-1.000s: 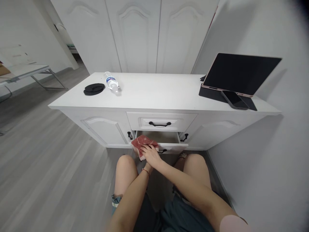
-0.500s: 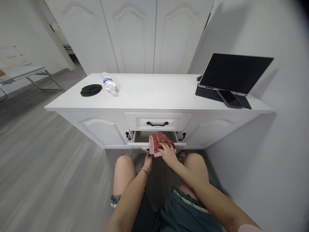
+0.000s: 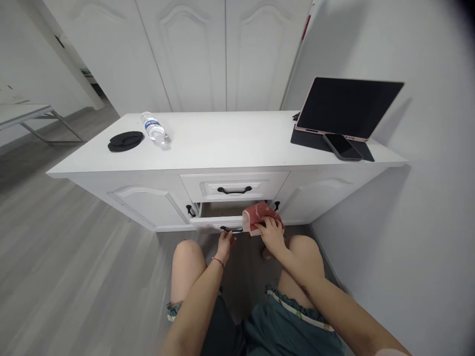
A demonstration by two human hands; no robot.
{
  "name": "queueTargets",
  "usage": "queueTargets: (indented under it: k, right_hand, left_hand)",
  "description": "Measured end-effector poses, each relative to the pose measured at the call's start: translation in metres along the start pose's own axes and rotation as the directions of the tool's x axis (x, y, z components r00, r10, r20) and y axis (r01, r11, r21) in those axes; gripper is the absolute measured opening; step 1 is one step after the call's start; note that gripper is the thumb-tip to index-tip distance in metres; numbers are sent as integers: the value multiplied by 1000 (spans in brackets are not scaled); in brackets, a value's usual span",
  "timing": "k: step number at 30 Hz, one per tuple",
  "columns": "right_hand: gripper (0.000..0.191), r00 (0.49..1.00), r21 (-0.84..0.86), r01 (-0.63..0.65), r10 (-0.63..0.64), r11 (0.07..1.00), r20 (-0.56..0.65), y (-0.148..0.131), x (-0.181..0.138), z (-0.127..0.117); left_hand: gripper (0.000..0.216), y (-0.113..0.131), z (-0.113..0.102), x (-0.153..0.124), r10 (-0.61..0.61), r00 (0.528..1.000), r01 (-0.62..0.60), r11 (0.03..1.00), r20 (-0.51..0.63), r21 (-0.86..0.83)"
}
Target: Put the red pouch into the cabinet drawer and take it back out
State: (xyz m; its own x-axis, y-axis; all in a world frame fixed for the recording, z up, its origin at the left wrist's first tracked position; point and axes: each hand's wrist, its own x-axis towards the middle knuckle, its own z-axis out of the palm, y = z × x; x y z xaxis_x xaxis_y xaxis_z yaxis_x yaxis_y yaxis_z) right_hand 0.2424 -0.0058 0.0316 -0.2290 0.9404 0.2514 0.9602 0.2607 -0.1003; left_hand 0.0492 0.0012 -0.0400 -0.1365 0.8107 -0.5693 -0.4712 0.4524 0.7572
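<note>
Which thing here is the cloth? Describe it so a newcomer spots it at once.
Find the long white cabinet, then the open drawer low in its middle. The cloth is at that drawer's right end, in the person's right hand. Its red fabric with a pale pink edge sets it apart from the white drawer and the black handle beside it.

"Spot any writing?"
"Only tiny pale marks on the blue-and-white wraparound label (image 3: 152, 123) of the clear plastic bottle (image 3: 158, 134)."
"Legible?"
"Too small and blurred to make out; can't read a word or number anywhere else."
</note>
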Motion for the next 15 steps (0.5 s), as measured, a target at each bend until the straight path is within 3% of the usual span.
queueTargets:
  k: [6,11,15]
  right_hand:
    - [35,975,5,-224,224,975,-1,-2,-13,18]
    - [29,891,113,-453,452,884,35,-7,-18,46]
    - [36,856,257,-510,515,821,53,-13,-17,65]
  left_hand:
    - [34,-1,0,3,2,1000,-3,1000,-10,-23]
    - [34,-5,-2,6,8,1000,-8,999,-13,-34]
    - [34,-6,-2,7,10,1000,-10,999,-11,-32]
